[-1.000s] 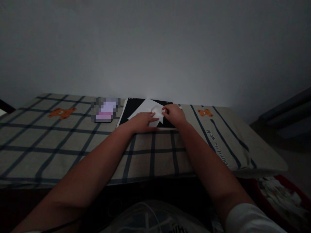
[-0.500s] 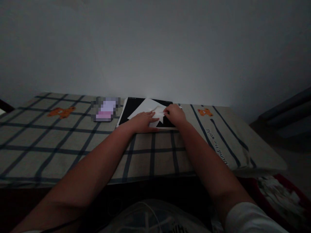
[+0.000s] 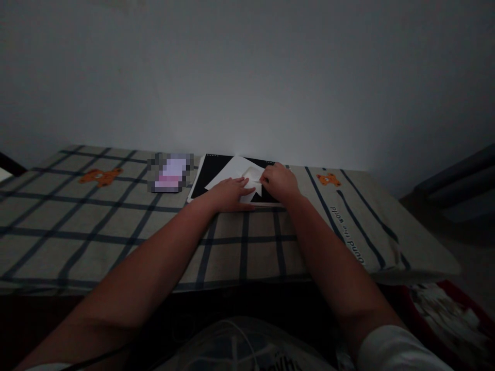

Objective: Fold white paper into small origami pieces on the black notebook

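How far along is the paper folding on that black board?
Done: the white paper already shows folded flaps and lies on the black board. In hand: left hand presses it flat while right hand pinches a flap. Left: it isn't yet a recognisable figure.

White paper (image 3: pixel 232 171), partly folded, lies flat on a black board (image 3: pixel 207 175)

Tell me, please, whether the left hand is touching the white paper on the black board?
Touching. The head view shows the left hand lying flat on the white paper, fingers spread over its near part, with no gap visible; the right hand pinches a fold beside it.
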Action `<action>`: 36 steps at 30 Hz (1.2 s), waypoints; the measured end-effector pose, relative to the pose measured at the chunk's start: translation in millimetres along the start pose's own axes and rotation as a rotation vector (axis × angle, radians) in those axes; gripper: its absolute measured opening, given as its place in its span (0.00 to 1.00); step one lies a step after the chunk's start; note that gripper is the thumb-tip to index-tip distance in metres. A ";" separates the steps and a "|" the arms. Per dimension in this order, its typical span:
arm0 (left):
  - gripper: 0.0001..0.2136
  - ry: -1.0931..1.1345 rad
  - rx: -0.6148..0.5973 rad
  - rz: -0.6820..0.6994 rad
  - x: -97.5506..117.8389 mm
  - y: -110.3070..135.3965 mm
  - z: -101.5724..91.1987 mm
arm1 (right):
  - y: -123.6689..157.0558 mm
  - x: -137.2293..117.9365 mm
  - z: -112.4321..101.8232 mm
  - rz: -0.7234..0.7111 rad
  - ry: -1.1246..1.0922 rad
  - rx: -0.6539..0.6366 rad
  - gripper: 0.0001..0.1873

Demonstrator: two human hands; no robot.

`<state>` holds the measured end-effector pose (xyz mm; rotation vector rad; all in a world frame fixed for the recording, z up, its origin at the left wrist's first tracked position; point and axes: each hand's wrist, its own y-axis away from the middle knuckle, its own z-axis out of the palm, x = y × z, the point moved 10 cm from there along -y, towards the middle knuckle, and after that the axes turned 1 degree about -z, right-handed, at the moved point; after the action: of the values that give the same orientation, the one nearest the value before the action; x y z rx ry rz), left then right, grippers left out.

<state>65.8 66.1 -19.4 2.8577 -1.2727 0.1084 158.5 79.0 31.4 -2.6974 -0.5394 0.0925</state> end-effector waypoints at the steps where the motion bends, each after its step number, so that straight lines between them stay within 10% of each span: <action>1: 0.37 0.002 0.004 -0.004 0.2 0.1 -0.5 | 0.1 -1.7 -0.3 -0.006 0.010 0.002 0.13; 36: 0.35 0.010 -0.052 -0.044 1.0 2.1 -4.7 | 7.3 -12.0 15.9 -0.070 -0.014 -0.253 0.14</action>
<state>64.7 64.2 -14.7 2.8358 -1.1913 0.0881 147.8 73.9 13.8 -2.9198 -0.6915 0.0260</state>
